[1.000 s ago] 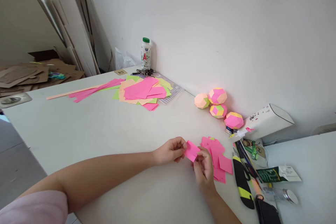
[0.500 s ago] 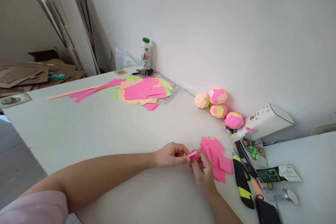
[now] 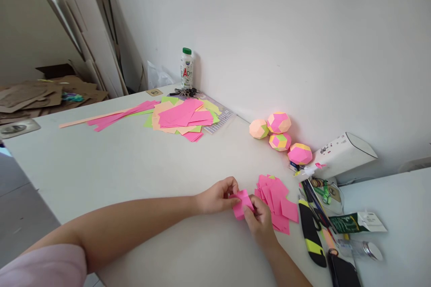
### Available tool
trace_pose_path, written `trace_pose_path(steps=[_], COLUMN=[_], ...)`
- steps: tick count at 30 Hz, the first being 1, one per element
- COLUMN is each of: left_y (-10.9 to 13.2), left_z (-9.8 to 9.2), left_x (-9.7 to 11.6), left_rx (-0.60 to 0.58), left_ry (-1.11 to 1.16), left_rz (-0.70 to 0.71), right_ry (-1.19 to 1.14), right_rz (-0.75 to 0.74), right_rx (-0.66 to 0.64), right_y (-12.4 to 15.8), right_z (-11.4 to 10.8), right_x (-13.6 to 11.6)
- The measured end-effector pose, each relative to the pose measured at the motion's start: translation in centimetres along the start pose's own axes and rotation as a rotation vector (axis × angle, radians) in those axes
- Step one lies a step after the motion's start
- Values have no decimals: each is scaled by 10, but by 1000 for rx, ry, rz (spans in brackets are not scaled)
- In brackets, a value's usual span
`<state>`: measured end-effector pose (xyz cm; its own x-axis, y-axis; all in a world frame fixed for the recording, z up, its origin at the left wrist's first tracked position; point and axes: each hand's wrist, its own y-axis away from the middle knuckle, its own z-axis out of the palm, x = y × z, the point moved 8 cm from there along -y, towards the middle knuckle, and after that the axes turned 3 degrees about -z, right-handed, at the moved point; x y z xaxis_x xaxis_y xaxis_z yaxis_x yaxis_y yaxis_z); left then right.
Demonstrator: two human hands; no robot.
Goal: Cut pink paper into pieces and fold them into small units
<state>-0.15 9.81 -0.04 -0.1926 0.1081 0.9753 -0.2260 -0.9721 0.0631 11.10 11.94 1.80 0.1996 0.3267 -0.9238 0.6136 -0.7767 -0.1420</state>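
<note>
Both my hands are on one small pink paper (image 3: 241, 202), which sits just left of the heap of pink squares (image 3: 278, 202) and low over the white table (image 3: 134, 166). My left hand (image 3: 217, 197) has its fingers curled in, pinching the paper's left edge. My right hand (image 3: 261, 219) comes at it from the near side, thumb and fingertips closed on the right part. So both are closed on the same piece, nothing else in either. The paper looks partly folded, but I can't tell exactly how the fold runs.

Rest of the mess, all going off that heap of pink squares:
- four paper balls (image 3: 279, 132) in pink, yellow and peach, behind it by the wall
- a white box (image 3: 340, 154) behind it and to the right
- a yellow and black cutter (image 3: 311, 233) just to its right, with pens and other small stuff I can't make out
- a spread of coloured sheets (image 3: 183, 116) well away to the far left
- a small green-capped bottle (image 3: 186, 68) further back beyond those sheets
</note>
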Motion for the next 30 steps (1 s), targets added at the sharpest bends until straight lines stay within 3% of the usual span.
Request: trace_pose_path(steps=[6, 20, 30], left_y=[3, 0, 1], left_z=[6, 0, 2], left_x=[15, 8, 9], left_rx=[-84, -96, -72], left_ry=[-129, 14, -123], left_rz=[140, 30, 27], right_ry=[-12, -29, -42], right_rz=[-35, -3, -37], right_rx=[-13, 30, 78], right_y=[-2, 2, 4], right_z=[2, -4, -8], right_x=[-1, 3, 4])
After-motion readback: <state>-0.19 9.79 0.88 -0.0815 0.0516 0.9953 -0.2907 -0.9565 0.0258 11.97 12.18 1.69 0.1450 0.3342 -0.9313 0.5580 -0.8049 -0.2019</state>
